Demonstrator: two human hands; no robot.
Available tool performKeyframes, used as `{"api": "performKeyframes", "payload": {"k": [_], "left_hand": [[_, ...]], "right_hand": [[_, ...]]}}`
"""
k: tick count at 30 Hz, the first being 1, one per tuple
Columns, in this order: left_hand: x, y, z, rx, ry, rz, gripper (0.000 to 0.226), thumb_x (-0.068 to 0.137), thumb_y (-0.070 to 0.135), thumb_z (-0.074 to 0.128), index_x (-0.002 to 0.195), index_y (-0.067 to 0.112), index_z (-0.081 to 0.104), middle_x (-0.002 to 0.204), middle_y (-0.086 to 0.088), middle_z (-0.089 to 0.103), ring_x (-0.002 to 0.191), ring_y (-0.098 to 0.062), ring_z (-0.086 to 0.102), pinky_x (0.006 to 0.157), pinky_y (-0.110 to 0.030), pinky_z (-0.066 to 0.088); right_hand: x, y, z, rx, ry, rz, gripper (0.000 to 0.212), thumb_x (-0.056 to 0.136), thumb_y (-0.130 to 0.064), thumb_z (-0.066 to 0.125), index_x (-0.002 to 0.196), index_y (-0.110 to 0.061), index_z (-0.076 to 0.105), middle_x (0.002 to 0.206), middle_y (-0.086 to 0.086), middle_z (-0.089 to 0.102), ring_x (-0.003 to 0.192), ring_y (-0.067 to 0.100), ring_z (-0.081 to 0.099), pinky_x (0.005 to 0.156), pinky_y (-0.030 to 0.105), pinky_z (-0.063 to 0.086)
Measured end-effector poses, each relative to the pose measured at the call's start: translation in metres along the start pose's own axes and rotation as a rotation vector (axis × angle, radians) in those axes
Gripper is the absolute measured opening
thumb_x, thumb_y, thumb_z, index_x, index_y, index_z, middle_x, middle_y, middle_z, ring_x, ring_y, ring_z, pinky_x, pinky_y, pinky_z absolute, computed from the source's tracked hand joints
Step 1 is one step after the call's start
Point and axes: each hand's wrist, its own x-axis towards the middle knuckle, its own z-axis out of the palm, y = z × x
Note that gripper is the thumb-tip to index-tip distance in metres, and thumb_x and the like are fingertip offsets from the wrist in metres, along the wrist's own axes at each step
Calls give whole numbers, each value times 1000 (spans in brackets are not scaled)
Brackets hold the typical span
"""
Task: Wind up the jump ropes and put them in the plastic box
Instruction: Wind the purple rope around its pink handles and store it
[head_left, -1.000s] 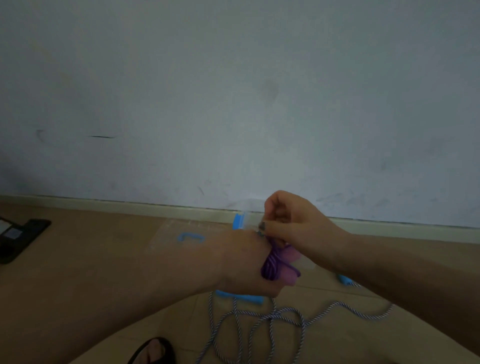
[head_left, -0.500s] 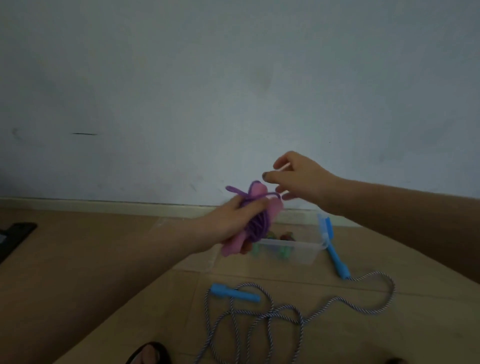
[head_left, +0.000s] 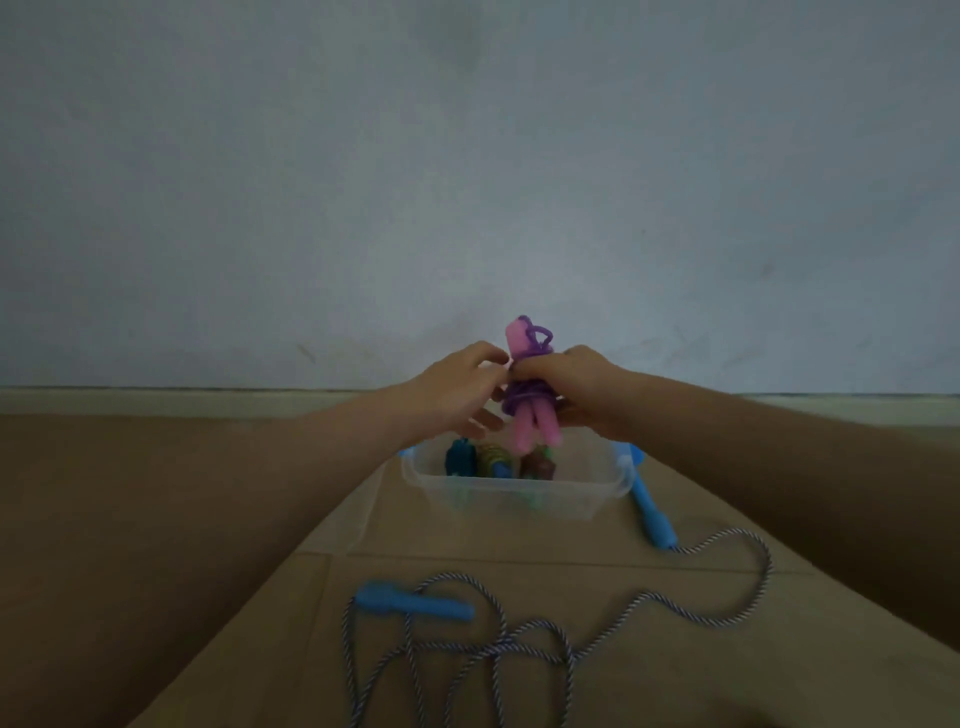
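A wound jump rope (head_left: 530, 395) with pink handles and purple cord is held upright above the clear plastic box (head_left: 514, 493). My left hand (head_left: 457, 389) pinches it from the left and my right hand (head_left: 576, 387) grips it from the right. Several wound ropes (head_left: 493, 460) lie inside the box. A loose striped rope (head_left: 519, 644) with blue handles (head_left: 415, 605) sprawls on the floor in front, its second handle (head_left: 652, 517) lying beside the box's right end.
The box stands on the tan floor close to a pale wall with a baseboard (head_left: 156, 402). The loose rope's coils spread across the floor tiles between me and the box.
My right hand has come back onto the pink-handled rope. Both hands now hold the bundle upright and centred over the box; before, the left hand held it alone, tilted.
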Motion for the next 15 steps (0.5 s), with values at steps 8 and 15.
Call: {"api": "performKeyframes", "payload": {"k": [8, 15], "left_hand": [[52, -78, 45, 1240, -308, 400, 56, 93, 62, 44, 131, 21, 44, 119, 2, 57, 98, -18, 57, 70, -31, 43], [68, -89, 54, 1424, -226, 645, 30, 105, 35, 30, 119, 18, 50, 98, -3, 62, 86, -23, 61, 60, -34, 45]], "right_hand": [[69, 78, -17, -958, 223, -62, 46, 91, -38, 53, 116, -3, 36, 88, 8, 60, 69, 22, 58, 50, 27, 33], [110, 103, -3, -1349, 227, -43, 66, 95, -15, 50, 144, 12, 16, 128, 20, 58, 112, 32, 62, 82, 38, 52]]}}
